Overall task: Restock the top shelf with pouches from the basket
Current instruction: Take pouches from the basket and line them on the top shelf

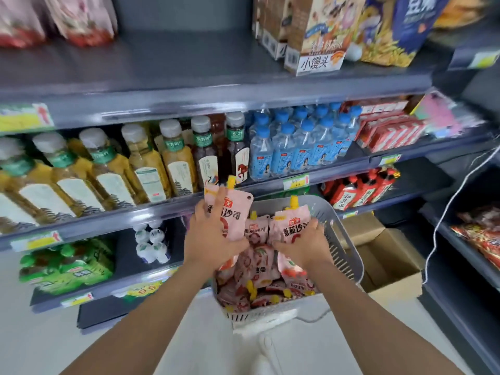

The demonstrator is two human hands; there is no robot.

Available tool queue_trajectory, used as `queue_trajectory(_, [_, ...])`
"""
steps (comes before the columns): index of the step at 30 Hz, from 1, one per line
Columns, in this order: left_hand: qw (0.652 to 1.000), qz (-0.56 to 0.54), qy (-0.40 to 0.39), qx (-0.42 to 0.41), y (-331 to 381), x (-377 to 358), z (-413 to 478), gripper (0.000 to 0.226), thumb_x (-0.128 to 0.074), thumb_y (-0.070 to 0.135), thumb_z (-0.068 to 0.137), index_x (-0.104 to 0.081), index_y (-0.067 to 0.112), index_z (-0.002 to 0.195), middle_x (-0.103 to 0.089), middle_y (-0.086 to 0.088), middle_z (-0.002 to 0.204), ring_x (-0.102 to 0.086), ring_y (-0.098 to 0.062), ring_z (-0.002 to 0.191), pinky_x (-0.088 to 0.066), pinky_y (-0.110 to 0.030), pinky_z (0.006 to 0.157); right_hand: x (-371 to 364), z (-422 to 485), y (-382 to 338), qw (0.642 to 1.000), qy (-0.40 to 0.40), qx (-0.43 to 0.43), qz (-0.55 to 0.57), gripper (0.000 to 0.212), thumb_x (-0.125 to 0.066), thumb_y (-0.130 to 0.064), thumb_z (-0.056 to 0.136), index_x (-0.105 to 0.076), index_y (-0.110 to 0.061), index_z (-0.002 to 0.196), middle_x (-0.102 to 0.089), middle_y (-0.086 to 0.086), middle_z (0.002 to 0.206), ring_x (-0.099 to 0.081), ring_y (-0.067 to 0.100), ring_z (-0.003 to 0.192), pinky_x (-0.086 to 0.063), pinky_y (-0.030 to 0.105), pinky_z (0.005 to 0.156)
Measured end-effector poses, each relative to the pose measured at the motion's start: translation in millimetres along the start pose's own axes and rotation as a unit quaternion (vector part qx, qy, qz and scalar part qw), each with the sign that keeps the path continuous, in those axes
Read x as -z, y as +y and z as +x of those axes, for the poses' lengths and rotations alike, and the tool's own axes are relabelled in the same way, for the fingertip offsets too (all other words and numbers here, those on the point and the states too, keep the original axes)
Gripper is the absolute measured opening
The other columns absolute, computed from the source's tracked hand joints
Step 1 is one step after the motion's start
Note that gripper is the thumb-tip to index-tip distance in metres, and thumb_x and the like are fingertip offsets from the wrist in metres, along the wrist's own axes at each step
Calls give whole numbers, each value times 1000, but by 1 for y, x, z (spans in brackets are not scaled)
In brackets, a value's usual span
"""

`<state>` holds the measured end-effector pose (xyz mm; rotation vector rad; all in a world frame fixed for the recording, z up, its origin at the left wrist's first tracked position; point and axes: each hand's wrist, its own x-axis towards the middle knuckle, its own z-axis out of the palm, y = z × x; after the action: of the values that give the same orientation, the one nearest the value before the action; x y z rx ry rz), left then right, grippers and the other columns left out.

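A grey slotted basket (pixel 349 247) sits low in the middle, filled with several pink spouted pouches (pixel 257 272). My left hand (pixel 213 236) grips one pink pouch (pixel 232 209) with a yellow cap, lifted above the basket's left rim. My right hand (pixel 303 244) holds a second pink pouch (pixel 293 223) upright over the basket. The top shelf (pixel 189 66) runs across the upper frame, with a wide bare stretch in its middle. Pink pouches (pixel 81 20) stand at its left end.
Tan snack boxes (pixel 313 36) and blue bags stand at the top shelf's right end. Below are tea bottles (pixel 108 169), water bottles (pixel 303 147) and red packets (pixel 389 131). An open cardboard box (pixel 389 258) sits right of the basket. A white cable (pixel 443 212) hangs at right.
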<state>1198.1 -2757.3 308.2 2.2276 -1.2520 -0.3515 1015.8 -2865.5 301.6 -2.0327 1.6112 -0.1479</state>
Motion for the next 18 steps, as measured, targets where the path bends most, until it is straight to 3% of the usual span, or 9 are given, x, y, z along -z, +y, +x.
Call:
queue_trajectory(3, [998,-11,53,-11,-11,51,-19,117,-68,62,56,8,54,143,-18,-4,151,-31,-33,131,-45,-47,96,16,-35,-47,999,26,36,-8,112,-70,-54,74,-7,3,147,-25,19,148,-35,34,135,-38,39,105])
queue_trajectory(7, [994,-12,106,-17,-40,122,-47,118,-74,52,59,10,54,143,-22,-3,145,-35,-31,126,-48,-44,92,33,-77,-121,992,85,88,26,102,-73,-50,70,-20,-1,142,-34,14,138,-43,32,126,-44,40,96])
queue_trajectory(12, [973,-25,229,0,-96,219,-83,122,-78,50,58,0,35,150,-32,0,134,-44,-23,116,-51,-41,86,44,-127,-230,965,157,200,70,76,-74,-49,68,-41,-4,119,-48,10,113,-53,29,107,-48,38,85])
queue_trajectory(15, [955,-12,297,9,-125,275,-98,122,-78,45,60,1,31,151,-33,2,129,-42,-18,107,-45,-33,75,48,-147,-294,949,185,234,106,73,-77,-52,64,-41,-7,110,-47,8,107,-55,31,102,-47,40,80])
queue_trajectory(18, [935,-1,352,26,-148,327,-103,125,-78,44,59,4,30,152,-35,-2,130,-42,-23,112,-43,-35,77,47,-156,-353,930,196,267,158,73,-78,-52,63,-39,-8,106,-44,7,103,-57,30,97,-50,44,77])
